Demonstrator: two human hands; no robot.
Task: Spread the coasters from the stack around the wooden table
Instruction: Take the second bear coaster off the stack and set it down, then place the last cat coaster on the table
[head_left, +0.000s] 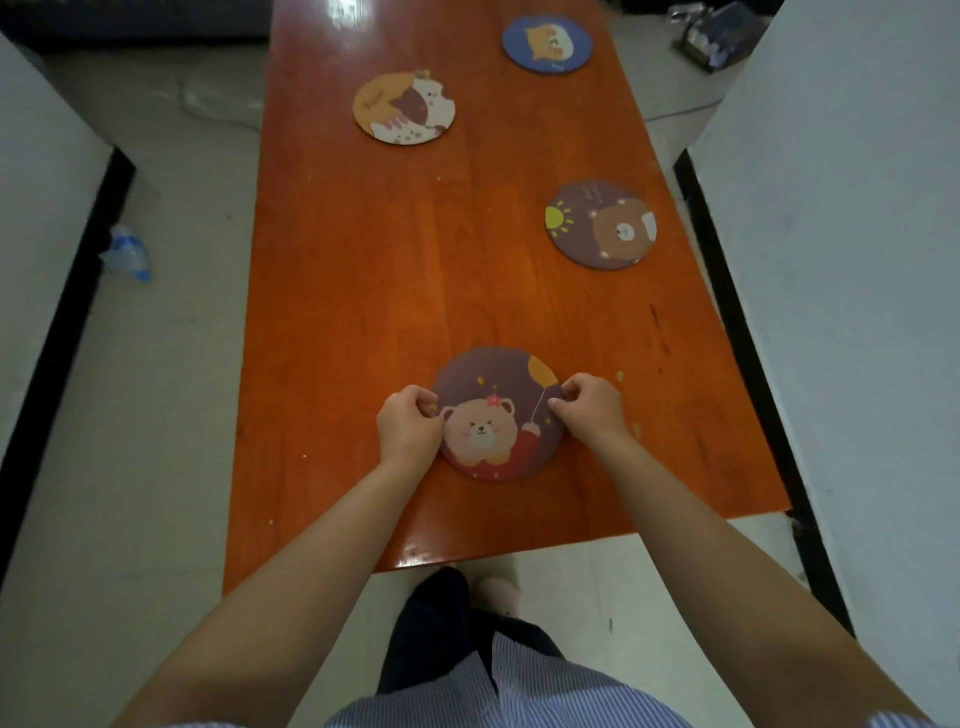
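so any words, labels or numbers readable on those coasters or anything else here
None can be read.
Orange round cat coaster: a faint script word near its left edge, too blurred to read.
Brown round coaster with bear and sun: small pale marks near its top, too small to read.
Blue round coaster: a tiny mark near its bottom edge, unreadable.
Brown round coaster with bear and balloon, held at its edges by both hands: pictures only, no text.

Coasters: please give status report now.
Left hand and right hand both pinch the bear coaster. Three coasters lie spread on table. Nothing in the way.
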